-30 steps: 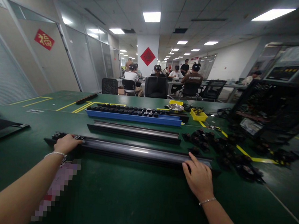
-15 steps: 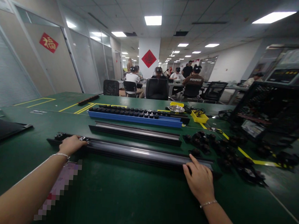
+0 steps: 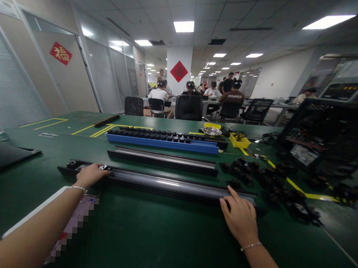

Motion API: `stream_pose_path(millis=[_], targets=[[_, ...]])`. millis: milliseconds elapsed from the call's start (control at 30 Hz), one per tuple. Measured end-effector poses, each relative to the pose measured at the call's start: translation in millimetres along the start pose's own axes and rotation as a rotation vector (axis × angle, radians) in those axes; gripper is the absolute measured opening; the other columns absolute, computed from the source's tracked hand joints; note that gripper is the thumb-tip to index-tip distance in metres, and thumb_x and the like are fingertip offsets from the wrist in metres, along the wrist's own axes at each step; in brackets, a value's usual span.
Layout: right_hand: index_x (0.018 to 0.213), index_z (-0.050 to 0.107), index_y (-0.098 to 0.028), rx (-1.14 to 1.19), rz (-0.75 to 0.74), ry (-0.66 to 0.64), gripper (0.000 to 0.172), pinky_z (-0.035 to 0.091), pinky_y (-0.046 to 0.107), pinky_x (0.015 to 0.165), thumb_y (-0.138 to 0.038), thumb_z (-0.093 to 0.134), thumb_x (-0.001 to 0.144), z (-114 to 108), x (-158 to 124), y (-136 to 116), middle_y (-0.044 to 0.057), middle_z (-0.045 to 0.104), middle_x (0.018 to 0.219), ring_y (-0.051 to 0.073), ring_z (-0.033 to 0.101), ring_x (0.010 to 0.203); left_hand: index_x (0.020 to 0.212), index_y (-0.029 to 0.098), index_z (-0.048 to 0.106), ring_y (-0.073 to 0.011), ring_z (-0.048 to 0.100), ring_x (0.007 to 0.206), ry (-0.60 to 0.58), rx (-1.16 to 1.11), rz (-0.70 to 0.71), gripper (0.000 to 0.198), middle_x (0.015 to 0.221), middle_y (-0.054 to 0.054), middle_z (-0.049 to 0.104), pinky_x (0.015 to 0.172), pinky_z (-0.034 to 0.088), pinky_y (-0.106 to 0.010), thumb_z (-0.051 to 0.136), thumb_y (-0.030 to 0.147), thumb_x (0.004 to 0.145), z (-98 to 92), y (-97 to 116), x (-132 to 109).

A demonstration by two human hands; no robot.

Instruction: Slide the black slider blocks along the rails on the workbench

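A long black and silver rail (image 3: 163,185) lies across the green table (image 3: 159,239) in front of me. My left hand (image 3: 90,174) rests on its left part, fingers curled over the rail's near edge. My right hand (image 3: 240,217) lies on its right end, with the index finger stretched along the top and the other fingers bent over the edge. A second, similar rail (image 3: 165,159) lies just behind it. Further back sits a blue rail (image 3: 163,143) carrying several small black parts.
A heap of small black parts (image 3: 264,183) lies right of the rails, beside a yellow floor-tape line. A black crate (image 3: 329,136) stands at far right. A yellow tray (image 3: 239,140) and metal bowl (image 3: 211,131) sit behind. A flat dark board (image 3: 2,154) lies at left. People sit at distant tables.
The view has shifted slightly, so the rail and my hands sit a little lower and further right. Both hands keep the same hold on the rail.
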State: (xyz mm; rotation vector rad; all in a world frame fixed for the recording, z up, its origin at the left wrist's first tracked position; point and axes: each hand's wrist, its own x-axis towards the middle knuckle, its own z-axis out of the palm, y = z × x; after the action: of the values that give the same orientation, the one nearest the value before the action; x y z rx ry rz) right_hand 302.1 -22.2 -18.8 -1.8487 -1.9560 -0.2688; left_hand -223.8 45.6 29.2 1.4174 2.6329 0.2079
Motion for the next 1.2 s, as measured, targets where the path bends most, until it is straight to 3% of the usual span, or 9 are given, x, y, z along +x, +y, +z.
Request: stream_pose_path(millis=[233, 1200], targets=[[0.08, 0.064, -0.022, -0.001, -0.008, 0.007, 0.04, 0.034, 0.043, 0.089, -0.044, 0.032, 0.088, -1.1, 0.6, -0.9, 0.006, 0.054, 0.129, 0.022, 0.057, 0.094, 0.101, 0.018, 0.064, -0.0339, 0.06, 0.099, 0.012, -0.006, 0.05, 0.056, 0.098, -0.013, 0.068, 0.076, 0.044, -0.038, 0.053, 0.059, 0.064, 7.1, 9.1, -4.3], [0.081, 0.064, -0.022, 0.011, 0.007, -0.036, 0.042, 0.034, 0.045, 0.092, -0.047, 0.031, 0.088, -2.1, 1.1, -0.3, 0.006, 0.052, 0.132, 0.023, 0.057, 0.099, 0.093, 0.018, 0.066, -0.0326, 0.062, 0.094, -0.005, -0.022, 0.096, 0.047, 0.09, -0.013, 0.069, 0.072, 0.044, -0.035, 0.054, 0.054, 0.064, 15.0, 23.8, -10.7]])
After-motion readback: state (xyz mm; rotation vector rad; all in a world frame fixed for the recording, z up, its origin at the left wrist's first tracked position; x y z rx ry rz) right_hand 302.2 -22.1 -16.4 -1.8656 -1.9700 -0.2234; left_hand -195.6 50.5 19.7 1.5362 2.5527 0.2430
